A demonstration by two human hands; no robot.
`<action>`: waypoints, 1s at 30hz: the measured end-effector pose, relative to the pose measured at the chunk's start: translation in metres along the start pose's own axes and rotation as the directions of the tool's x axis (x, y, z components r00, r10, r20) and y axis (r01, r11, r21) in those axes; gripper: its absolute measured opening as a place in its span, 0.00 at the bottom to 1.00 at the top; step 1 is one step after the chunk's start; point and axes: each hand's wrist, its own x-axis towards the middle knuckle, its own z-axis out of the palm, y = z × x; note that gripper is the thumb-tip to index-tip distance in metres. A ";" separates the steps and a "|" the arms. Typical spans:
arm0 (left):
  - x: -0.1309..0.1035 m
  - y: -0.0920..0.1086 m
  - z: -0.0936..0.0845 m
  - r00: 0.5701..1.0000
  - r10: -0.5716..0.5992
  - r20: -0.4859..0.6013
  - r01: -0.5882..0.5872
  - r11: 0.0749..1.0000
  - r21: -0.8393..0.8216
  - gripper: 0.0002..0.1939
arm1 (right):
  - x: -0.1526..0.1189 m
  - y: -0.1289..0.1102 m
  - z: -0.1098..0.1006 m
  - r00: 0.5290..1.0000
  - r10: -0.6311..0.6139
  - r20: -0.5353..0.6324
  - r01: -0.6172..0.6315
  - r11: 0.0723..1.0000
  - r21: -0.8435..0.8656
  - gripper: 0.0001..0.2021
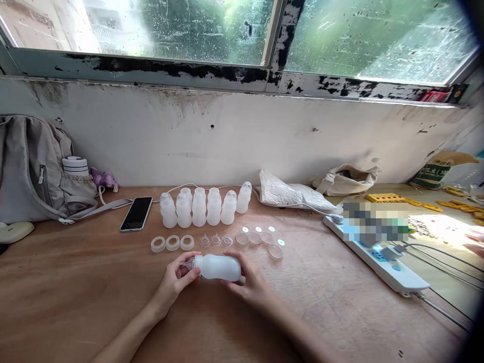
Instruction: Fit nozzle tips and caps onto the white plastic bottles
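Observation:
A frosted white bottle [218, 267] lies sideways between my two hands, above the wooden table. My left hand [182, 275] is closed round its left end, where a clear nipple and collar show. The fingers of my right hand [244, 277] grip the base at the other end. Behind the bottle, white rings [173, 243], clear nipples [215, 239] and clear round caps [254, 237] with small white discs [258, 229] are laid out in a row. Several frosted bottles [199, 207] stand upright farther back.
A phone [136, 214] lies left of the bottles, near a grey backpack [34, 166]. A white packet [293, 194] and a beige bag [346, 180] rest by the wall. The power strip [378, 262] with cables is at the right. Another person's hand [474, 244] shows at the right edge.

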 end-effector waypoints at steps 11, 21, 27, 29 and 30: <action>-0.003 -0.008 0.000 0.999 -0.024 -0.039 0.024 1.000 -0.006 0.15 | -0.007 -0.019 0.008 0.969 0.225 0.106 -0.239 0.960 0.148 0.15; -0.007 -0.010 0.007 0.997 -0.056 -0.057 0.058 0.998 0.030 0.16 | -0.008 -0.020 0.010 0.822 0.439 0.363 -0.568 0.683 0.460 0.10; -0.006 -0.006 0.014 0.989 -0.118 -0.084 0.107 0.987 -0.120 0.18 | -0.009 -0.023 0.016 0.922 0.343 0.180 -0.385 0.868 0.315 0.13; -0.009 -0.005 0.020 0.985 -0.131 -0.116 0.099 0.964 -0.248 0.19 | -0.013 -0.024 0.021 0.975 0.212 0.071 -0.220 0.966 0.134 0.14; -0.010 -0.006 0.023 0.980 -0.142 -0.138 0.094 0.946 -0.310 0.18 | -0.015 -0.025 0.024 0.989 0.140 0.044 -0.142 0.989 0.043 0.14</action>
